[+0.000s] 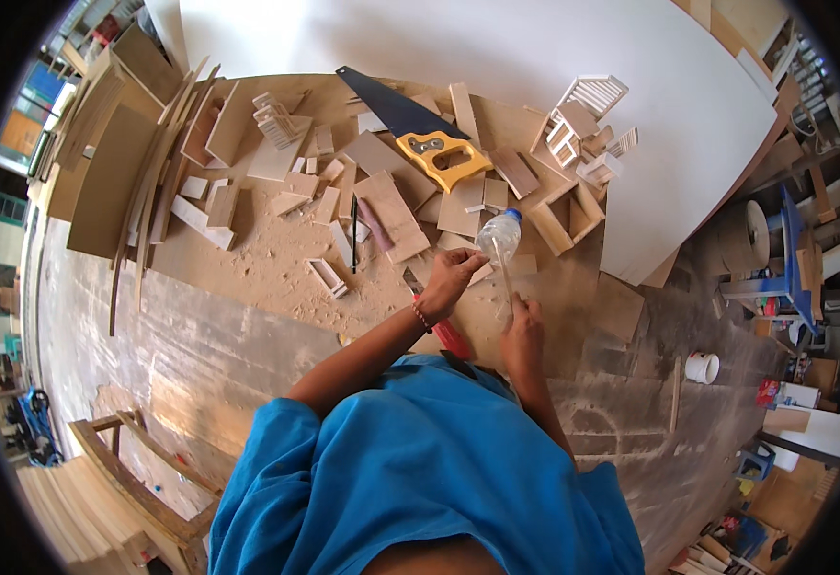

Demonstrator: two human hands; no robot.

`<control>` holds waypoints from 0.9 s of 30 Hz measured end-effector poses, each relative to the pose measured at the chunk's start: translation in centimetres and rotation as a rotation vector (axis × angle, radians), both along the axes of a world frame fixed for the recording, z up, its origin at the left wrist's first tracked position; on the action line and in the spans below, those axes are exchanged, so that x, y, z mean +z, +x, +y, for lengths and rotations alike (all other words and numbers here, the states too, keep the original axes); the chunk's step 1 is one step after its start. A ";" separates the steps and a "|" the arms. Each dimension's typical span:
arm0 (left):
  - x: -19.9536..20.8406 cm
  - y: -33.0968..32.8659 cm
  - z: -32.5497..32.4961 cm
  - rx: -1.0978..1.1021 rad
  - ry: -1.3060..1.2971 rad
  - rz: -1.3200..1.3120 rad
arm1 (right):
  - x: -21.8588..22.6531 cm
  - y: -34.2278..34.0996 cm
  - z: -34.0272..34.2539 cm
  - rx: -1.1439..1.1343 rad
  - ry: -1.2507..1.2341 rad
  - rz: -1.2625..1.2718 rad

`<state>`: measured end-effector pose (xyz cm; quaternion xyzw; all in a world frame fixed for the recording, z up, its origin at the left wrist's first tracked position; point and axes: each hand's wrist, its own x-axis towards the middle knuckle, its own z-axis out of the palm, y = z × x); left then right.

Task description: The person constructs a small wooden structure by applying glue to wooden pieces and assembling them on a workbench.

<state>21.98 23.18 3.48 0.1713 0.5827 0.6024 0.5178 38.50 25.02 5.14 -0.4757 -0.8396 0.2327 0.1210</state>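
My right hand [522,331] is closed on a thin wooden stick [505,272], which points away from me. Just left of it, the fingers of my left hand [449,283] are pinched together; what they hold, if anything, is too small to make out. Past my fingertips is a clear plastic bottle [499,236] with a blue cap, and the stick's far end overlaps it. Partly hidden under my left wrist lies a red-handled tool [451,337] with a metal end. A dark pencil-like rod [354,233] rests among wood offcuts to the left.
A handsaw [396,107] with a yellow handle lies across scattered wood pieces [393,213]. Small slatted wooden models [588,125] stand at the far right, before a white panel [698,115]. Long strips [157,177] lean left. A white bucket [702,368] sits at right.
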 end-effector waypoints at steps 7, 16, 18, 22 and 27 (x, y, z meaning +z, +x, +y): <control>0.9 -1.9 -4.1 0.158 0.054 -0.034 | -1.9 -3.4 1.1 0.015 0.050 0.140; 0.4 -4.2 -13.4 0.379 -0.197 0.234 | -5.0 -4.0 2.3 -0.032 0.045 0.109; 0.4 -4.4 -15.2 0.488 -0.228 0.186 | -4.0 -4.2 2.3 -0.051 0.046 0.042; 2.1 -5.2 -17.3 0.631 -0.258 0.192 | -1.6 -5.2 2.3 -0.049 0.292 -0.022; 3.1 -6.6 -17.9 0.670 -0.188 0.239 | 5.9 -12.8 -2.8 0.504 0.254 0.441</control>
